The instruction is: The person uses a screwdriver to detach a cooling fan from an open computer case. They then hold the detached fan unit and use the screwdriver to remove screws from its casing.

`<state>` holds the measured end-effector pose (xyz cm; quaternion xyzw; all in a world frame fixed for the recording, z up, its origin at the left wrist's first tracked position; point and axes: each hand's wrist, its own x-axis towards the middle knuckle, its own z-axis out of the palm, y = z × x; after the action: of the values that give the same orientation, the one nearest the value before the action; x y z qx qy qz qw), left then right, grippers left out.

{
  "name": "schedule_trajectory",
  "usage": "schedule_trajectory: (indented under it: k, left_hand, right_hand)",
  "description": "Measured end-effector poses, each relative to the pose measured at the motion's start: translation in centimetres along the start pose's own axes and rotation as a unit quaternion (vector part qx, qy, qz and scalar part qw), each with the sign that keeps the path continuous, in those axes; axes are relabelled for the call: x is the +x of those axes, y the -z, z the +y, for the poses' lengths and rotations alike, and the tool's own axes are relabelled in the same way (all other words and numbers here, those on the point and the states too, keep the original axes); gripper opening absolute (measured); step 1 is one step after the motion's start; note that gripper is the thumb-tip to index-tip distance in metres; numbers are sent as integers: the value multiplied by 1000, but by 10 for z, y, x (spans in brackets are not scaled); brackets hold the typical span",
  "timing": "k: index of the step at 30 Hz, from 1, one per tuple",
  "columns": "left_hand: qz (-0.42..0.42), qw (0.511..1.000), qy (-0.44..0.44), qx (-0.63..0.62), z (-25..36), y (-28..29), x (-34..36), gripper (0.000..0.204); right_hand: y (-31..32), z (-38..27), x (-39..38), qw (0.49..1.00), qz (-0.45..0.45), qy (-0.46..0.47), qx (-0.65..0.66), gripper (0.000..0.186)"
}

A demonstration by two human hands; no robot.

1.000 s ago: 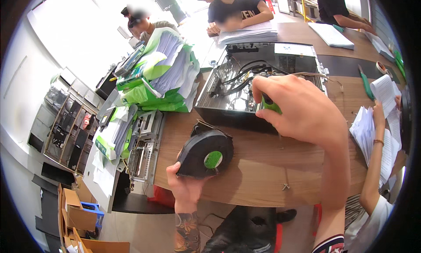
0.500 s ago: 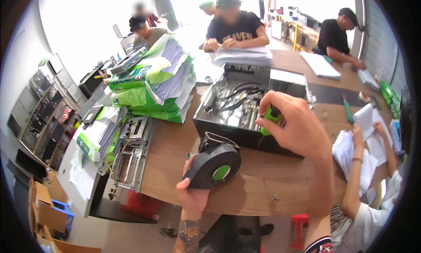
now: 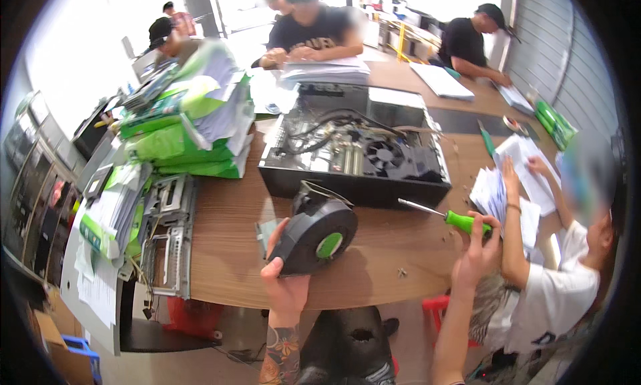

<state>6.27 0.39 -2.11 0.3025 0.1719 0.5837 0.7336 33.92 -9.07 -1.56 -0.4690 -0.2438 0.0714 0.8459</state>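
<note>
My left hand [image 3: 284,278] grips a black blower fan [image 3: 317,231] with a green hub, lifted just above the front of the wooden table [image 3: 220,245]. My right hand [image 3: 475,251] holds a green-handled screwdriver [image 3: 449,216] at the table's right front, its metal shaft pointing left toward the open black computer case [image 3: 354,151]. The case lies flat, showing cables and a fan inside.
Piles of paper in green wrappers [image 3: 187,124] stand at the left. Metal brackets [image 3: 167,231] lie on the left edge. A person in white [image 3: 561,278] sorts papers at my right; others sit across the table. Small screws [image 3: 402,273] lie near the front edge.
My right hand has pulled back from the case to the right front with the screwdriver. The left hand has raised the blower fan slightly and the view has tilted.
</note>
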Motion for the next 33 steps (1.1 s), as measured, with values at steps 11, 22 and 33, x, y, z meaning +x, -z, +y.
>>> schedule_trajectory:
  k: [11,22,33]
  left_hand:
    - [17,998,-22,49,-5,-3,-7,85]
    - [-30,998,-12,48,2,7,-9,77]
    - [22,999,-8,47,2,-1,-9,87]
  right_hand:
    - [20,22,-23,998,43,-47,12,17]
    - [11,22,-28,995,15,-64,-78,18]
    - [12,24,-25,996,7,-69,-63,17]
